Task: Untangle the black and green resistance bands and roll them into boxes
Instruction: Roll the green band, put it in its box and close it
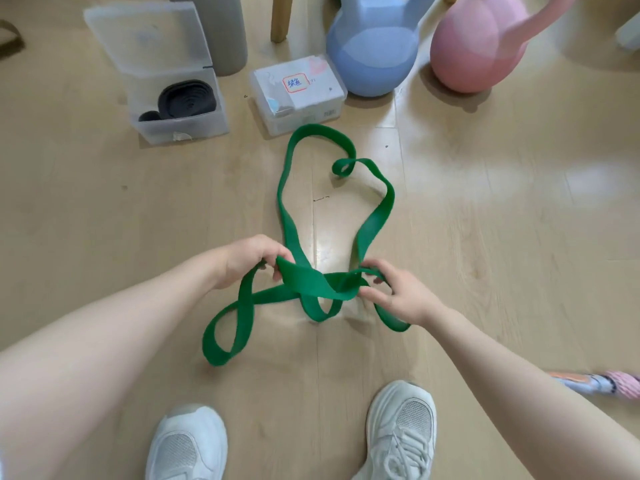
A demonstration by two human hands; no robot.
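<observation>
The green band [375,220] lay on the wooden floor [485,237] through the middle of the frame, one long loop reaching up toward the boxes and the crossings bunched low at centre between the two hands. The left hand [254,259] pinched a fold of the band at the left of the twist, fingers curled round it; the right hand [393,289] gripped the strap at the right of the twist, fingers curled over it. Holding either side of the crossing looked like the way to spread it and see which strand passed over which, so the step in hand seemed to be the untangling, not the rolling.

The black band [188,100] sat coiled in the open clear box [180,128] at the upper left, its lid standing up behind it, so that half seemed done. The closed labelled box [299,93], at upper centre, just beyond the far loop, seemed meant for the green one and would need opening.

Bare floor lay open left and right of the band. The blue kettlebell [372,53] and pink kettlebell [474,46] stood at the top, and the two white shoes [401,427] hemmed the bottom edge, near the lowest loop.
</observation>
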